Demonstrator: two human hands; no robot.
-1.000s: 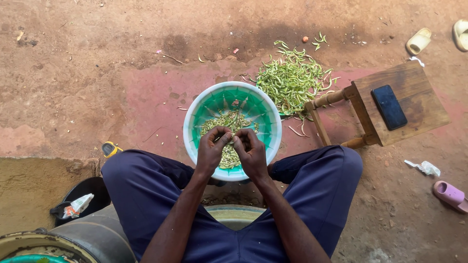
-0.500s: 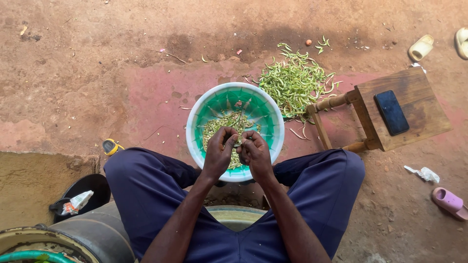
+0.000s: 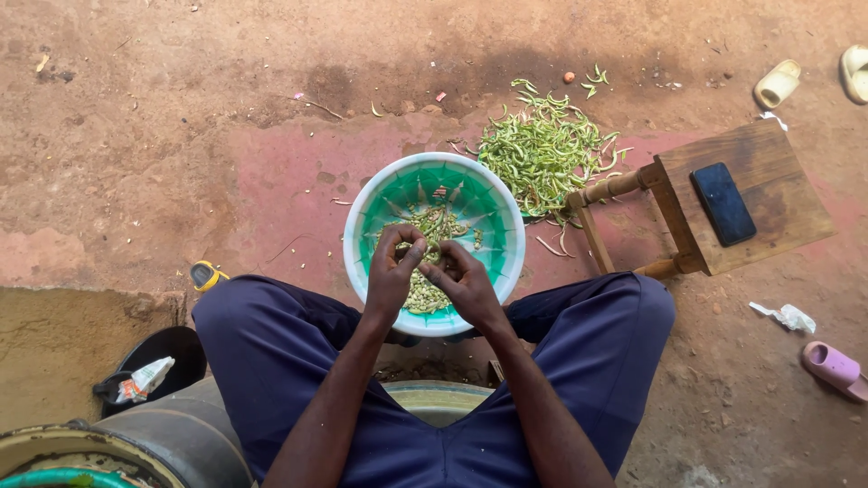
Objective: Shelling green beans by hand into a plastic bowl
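A green plastic bowl with a white rim [image 3: 493, 203] sits on the ground between my knees, with shelled green beans [image 3: 423, 294] lying in it. Over the bowl my left hand [image 3: 391, 276] and my right hand [image 3: 463, 285] meet, fingers pinched together on a small green pod [image 3: 429, 253] held between them. Beyond the bowl, to the right, lies a pile of empty green pods [image 3: 544, 154] on the ground.
A low wooden stool [image 3: 723, 203] stands at the right with a dark phone [image 3: 723, 203] on it. Sandals [image 3: 778, 83] and a pink slipper [image 3: 834, 369] lie on the dirt. A metal basin [image 3: 172, 438] and a dark bag [image 3: 149, 366] sit at lower left.
The view has shifted slightly, so the bowl sits a little lower in the frame. Both hands stay together over the bowl, fingers working at the pod.
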